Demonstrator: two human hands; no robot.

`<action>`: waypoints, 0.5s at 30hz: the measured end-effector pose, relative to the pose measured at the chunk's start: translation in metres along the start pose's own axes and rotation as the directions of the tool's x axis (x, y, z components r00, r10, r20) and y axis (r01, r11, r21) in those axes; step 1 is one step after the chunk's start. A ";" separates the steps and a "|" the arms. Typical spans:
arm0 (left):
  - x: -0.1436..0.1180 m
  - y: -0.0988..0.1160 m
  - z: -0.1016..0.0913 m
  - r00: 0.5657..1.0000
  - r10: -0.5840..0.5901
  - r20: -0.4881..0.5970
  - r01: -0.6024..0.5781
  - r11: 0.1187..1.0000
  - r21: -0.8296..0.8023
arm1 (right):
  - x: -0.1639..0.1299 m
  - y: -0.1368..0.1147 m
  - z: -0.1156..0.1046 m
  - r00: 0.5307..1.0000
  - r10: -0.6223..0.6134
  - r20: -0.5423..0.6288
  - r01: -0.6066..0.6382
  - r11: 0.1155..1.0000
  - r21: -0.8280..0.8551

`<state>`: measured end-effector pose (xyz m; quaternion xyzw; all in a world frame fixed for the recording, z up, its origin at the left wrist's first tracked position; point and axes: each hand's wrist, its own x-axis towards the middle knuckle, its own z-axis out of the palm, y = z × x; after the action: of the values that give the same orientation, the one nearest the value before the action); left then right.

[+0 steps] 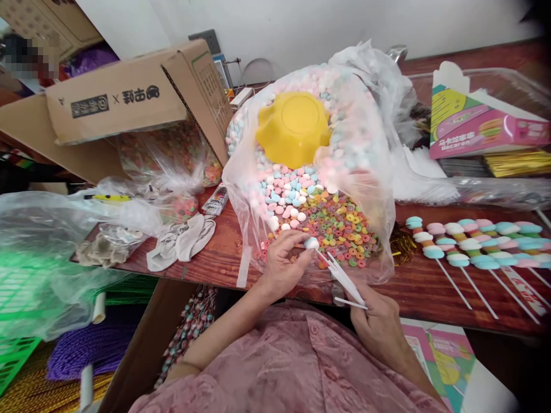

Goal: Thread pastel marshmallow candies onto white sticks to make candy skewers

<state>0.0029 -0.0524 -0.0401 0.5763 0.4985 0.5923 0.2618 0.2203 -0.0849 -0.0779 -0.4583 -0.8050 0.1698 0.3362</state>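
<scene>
Between thumb and fingers, my left hand (286, 261) pinches a white and pale blue marshmallow (311, 244). A bundle of white sticks (346, 282) is gripped in my right hand (376, 312), and one stick's tip meets the marshmallow. Whether the tip is pushed in, I cannot tell. Just beyond both hands lies an open clear plastic bag (241, 229) with loose pink, white and blue marshmallows (286, 186) and small colourful gummy rings (340, 223). A yellow scalloped bowl (297, 129) rests upside down on the marshmallows.
Finished-looking candy skewers (469, 244) lie in a row at the right. Behind them stands a printed Macaron carton (473, 123). A cardboard box (142, 97) with bagged gummies is at the left, near grey cloth gloves (183, 241). Purple cords (94, 344) sit below the table edge (215, 275).
</scene>
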 end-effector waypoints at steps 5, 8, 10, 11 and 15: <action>0.007 0.000 -0.004 0.978 0.148 0.149 -0.171 0.973 0.158 | 0.004 -0.004 0.001 1.000 0.020 0.014 -0.021 1.000 0.008; 0.013 -0.002 -0.004 0.973 0.120 0.195 -0.137 0.988 0.077 | 0.011 -0.008 -0.003 1.000 0.006 0.023 -0.007 0.999 0.042; 0.018 -0.005 -0.002 0.982 0.071 0.172 -0.071 0.997 -0.007 | 0.015 -0.009 -0.006 0.999 0.026 0.022 -0.027 0.999 0.040; 0.019 -0.006 -0.001 0.988 0.035 0.151 -0.028 0.999 -0.046 | 0.016 -0.009 -0.007 0.999 0.038 0.018 -0.038 0.999 0.038; 0.024 -0.013 0.002 0.996 -0.055 0.072 0.066 0.984 -0.167 | 0.012 -0.005 -0.007 0.999 0.043 0.015 -0.044 0.998 0.040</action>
<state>-0.0035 -0.0261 -0.0418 0.5561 0.4545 0.6046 0.3444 0.2174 -0.0774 -0.0653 -0.4675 -0.7937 0.1968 0.3358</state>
